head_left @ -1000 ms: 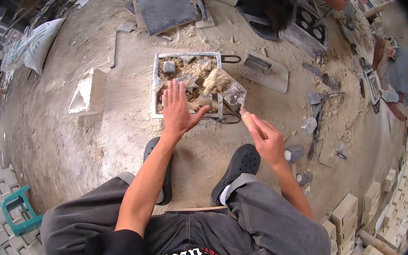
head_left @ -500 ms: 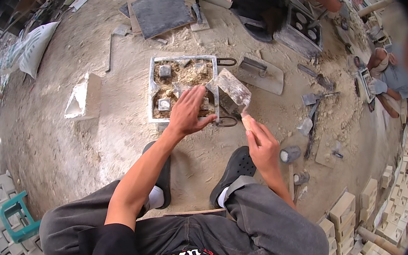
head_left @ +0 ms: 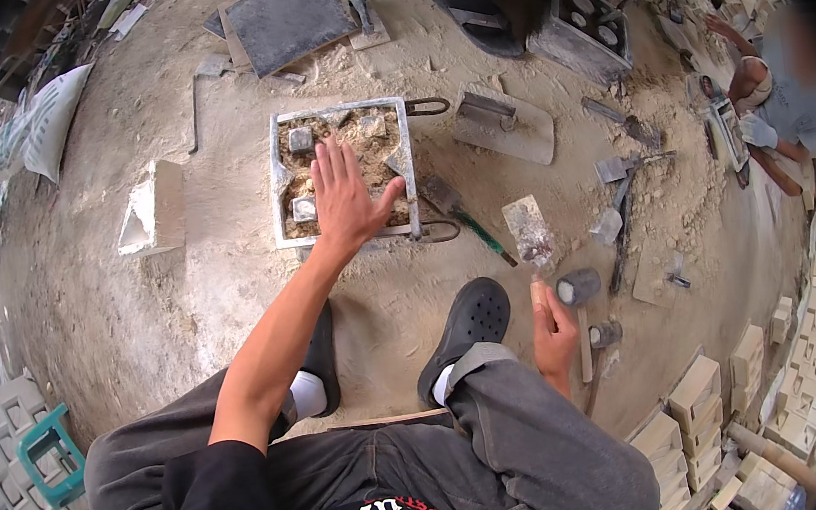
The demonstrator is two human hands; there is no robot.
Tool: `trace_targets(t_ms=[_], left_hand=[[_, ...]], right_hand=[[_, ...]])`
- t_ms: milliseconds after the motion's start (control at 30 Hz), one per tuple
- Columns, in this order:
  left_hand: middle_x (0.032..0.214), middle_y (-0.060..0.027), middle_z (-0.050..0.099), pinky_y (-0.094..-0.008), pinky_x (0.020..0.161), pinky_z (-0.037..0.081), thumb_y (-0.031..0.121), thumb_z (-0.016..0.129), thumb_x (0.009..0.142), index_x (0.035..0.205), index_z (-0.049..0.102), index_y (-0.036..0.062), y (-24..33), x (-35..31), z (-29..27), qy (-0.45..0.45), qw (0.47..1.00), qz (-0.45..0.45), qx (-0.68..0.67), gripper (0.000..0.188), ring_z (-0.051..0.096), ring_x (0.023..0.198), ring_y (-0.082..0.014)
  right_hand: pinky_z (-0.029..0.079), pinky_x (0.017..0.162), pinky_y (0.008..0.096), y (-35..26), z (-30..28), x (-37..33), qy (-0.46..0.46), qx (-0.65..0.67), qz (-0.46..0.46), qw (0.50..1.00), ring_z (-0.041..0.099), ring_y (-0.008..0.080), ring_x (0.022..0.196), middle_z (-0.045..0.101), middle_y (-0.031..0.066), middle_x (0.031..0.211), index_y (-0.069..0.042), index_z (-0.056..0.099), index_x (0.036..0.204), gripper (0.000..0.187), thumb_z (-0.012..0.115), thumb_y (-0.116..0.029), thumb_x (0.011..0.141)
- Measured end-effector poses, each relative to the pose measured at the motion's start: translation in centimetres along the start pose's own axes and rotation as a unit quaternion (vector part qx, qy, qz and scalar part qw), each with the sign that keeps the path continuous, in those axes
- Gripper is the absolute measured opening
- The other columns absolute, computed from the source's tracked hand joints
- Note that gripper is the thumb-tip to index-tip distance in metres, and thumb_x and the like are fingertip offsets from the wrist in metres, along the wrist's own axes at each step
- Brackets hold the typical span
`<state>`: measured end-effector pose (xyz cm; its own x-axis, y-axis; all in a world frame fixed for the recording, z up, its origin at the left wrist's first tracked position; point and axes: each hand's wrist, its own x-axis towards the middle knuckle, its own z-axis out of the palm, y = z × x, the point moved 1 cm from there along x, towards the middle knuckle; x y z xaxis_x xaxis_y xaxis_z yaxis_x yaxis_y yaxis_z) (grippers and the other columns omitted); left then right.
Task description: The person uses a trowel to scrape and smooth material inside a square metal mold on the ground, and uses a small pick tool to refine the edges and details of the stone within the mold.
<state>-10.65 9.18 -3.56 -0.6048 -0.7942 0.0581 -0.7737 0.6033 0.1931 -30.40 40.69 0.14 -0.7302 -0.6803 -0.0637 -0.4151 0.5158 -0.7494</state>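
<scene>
A square metal mould [head_left: 276, 184] with two looped handles on its right side sits on the ground, filled with crumbly tan mix around several metal blocks. My left hand [head_left: 351, 193] lies flat over the middle of the mix, fingers stretched out and thumb apart; the palm hides part of the filling. Off to the right and nearer my body, my right hand [head_left: 554, 331] grips the wooden handle of a trowel [head_left: 529, 229], its dusty blade pointing away from me. Between mould and trowel lies a brush [head_left: 473, 222] with a green handle.
A plastering float [head_left: 505, 131] lies right of the mould; hammers [head_left: 620, 196] are farther right. A pale hollow block [head_left: 153, 208] stands left. Dark boards [head_left: 293, 21] lie beyond. Co-workers sit at upper right, one beside another mould [head_left: 579, 29]. Stacked blocks [head_left: 696, 398] stand lower right.
My right hand has drawn the trowel away from the mould, rightward and toward me, uncovering the brush. My left hand has straightened its fingers over the mix. The whole view has shifted slightly.
</scene>
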Motion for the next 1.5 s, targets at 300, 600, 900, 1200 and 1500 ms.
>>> trace_targets(t_ms=[300, 600, 900, 1200, 1500], left_hand=[[0.154, -0.0248, 0.031, -0.055, 0.119, 0.012, 0.07, 0.051, 0.089, 0.128, 0.057, 0.0011, 1.0, -0.6, -2.1, 0.069, 0.995, -0.075, -0.013, 0.079, 0.018, 0.148, -0.0397], [0.159, -0.0315, 0.016, -0.0558, 0.119, 0.0, 0.075, 0.051, 0.086, 0.129, 0.059, 0.0045, 2.1, -2.3, -1.2, 0.028, 0.995, -0.083, -0.047, 0.083, 0.005, 0.151, -0.0423], [0.159, -0.0309, 0.017, -0.0585, 0.118, 0.0, 0.076, 0.052, 0.084, 0.126, 0.059, -0.005, 3.7, 0.4, -1.5, -0.029, 0.989, -0.131, -0.056, 0.092, 0.005, 0.151, -0.0419], [0.158, -0.0294, 0.018, -0.0611, 0.117, 0.001, 0.072, 0.052, 0.087, 0.146, 0.036, -0.0021, 0.2, -3.4, -0.6, 0.073, 0.969, -0.234, -0.024, 0.096, 0.008, 0.15, -0.0437], [0.158, -0.0283, 0.021, -0.0621, 0.117, 0.005, 0.069, 0.053, 0.089, 0.142, 0.046, 0.0031, -0.8, -5.3, -0.9, 0.049, 0.982, -0.183, 0.004, 0.085, 0.012, 0.149, -0.0438]], right_hand=[[0.051, 0.089, 0.0365, 3.3, -0.9, -2.6, 0.023, 0.029, 0.067, 0.997, 0.068, 0.0298, 0.105, 0.069, 0.0202, 0.116, 0.003, 0.064, 0.125, 0.037, 0.064, -0.016, 0.094], [0.052, 0.087, 0.0368, 4.5, -0.2, -3.2, -0.009, 0.024, 0.103, 0.994, 0.069, 0.031, 0.103, 0.069, 0.0209, 0.117, 0.002, 0.065, 0.125, 0.037, 0.065, -0.017, 0.094], [0.052, 0.083, 0.0345, 3.1, 0.6, -3.3, -0.013, 0.003, 0.028, 1.0, 0.069, 0.026, 0.1, 0.07, 0.0192, 0.115, 0.0, 0.065, 0.126, 0.037, 0.065, -0.017, 0.094], [0.052, 0.088, 0.0366, 3.0, 1.0, -3.5, -0.044, 0.03, 0.087, 0.995, 0.067, 0.0296, 0.107, 0.068, 0.0198, 0.12, 0.002, 0.065, 0.126, 0.036, 0.064, -0.017, 0.095], [0.051, 0.088, 0.0364, 2.6, 1.2, -3.4, -0.041, 0.028, 0.075, 0.996, 0.067, 0.0298, 0.105, 0.069, 0.0199, 0.118, 0.002, 0.065, 0.125, 0.036, 0.064, -0.017, 0.095]])
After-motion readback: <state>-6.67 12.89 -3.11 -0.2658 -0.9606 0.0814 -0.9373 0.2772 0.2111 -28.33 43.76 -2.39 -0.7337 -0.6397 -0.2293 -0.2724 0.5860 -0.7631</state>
